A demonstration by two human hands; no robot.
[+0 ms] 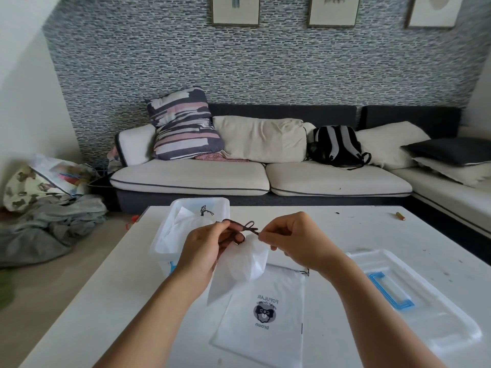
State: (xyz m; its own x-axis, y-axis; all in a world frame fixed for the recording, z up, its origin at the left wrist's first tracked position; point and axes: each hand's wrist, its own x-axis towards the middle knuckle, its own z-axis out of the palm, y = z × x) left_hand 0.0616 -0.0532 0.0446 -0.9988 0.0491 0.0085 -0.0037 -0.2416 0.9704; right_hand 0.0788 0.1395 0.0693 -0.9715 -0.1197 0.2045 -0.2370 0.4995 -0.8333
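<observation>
Presently, the white pouch (249, 261) is held just above the surface (106, 288) with the fingers of the left hand (210, 245) and right hand (295, 240) pinched on its dark drawstring (245, 226), whose loose loops may be pulled undone if tension is applied unevenly.

3 frames (235, 11) cut by top edge. Blurred cord (247, 227) partly behind left hand (204, 251). Middle print line on bag (265, 333) unreadable.
</observation>
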